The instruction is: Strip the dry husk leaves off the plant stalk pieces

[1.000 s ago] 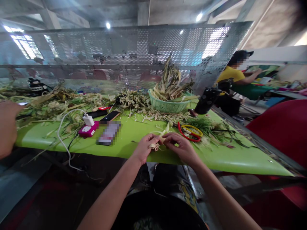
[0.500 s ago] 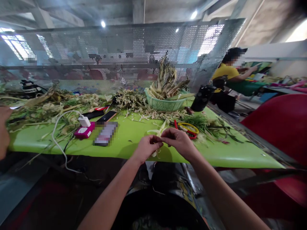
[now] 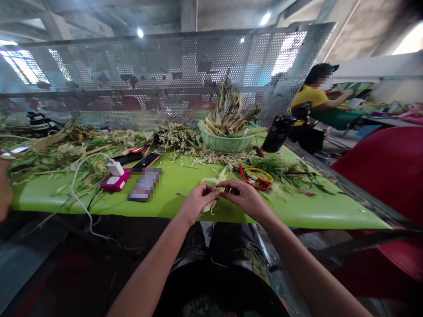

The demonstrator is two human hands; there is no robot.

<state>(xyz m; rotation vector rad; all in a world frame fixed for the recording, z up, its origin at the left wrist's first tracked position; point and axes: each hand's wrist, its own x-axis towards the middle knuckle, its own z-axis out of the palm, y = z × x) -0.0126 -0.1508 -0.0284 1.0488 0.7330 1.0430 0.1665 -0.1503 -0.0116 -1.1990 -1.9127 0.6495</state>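
My left hand (image 3: pixel 197 201) and my right hand (image 3: pixel 243 197) meet over the near edge of a bright green table (image 3: pixel 317 211). Both pinch a small pale piece of corn husk (image 3: pixel 211 204) between thumbs and fingers. Pale strips of the husk hang below my left fingers and one curls up behind my hands. Red and yellow rubber rings (image 3: pixel 256 177) lie just beyond my right hand.
A green basket (image 3: pixel 228 143) full of husks stands at the back. Husk scraps (image 3: pixel 76 147) cover the far left. Phones (image 3: pixel 145 162), a pink device (image 3: pixel 115 182) and a white charger with cable lie left of centre. A person in yellow (image 3: pixel 313 101) sits at the right.
My hands have stayed pinched on the husk and shifted slightly up and together. The view has drifted a little to the right.
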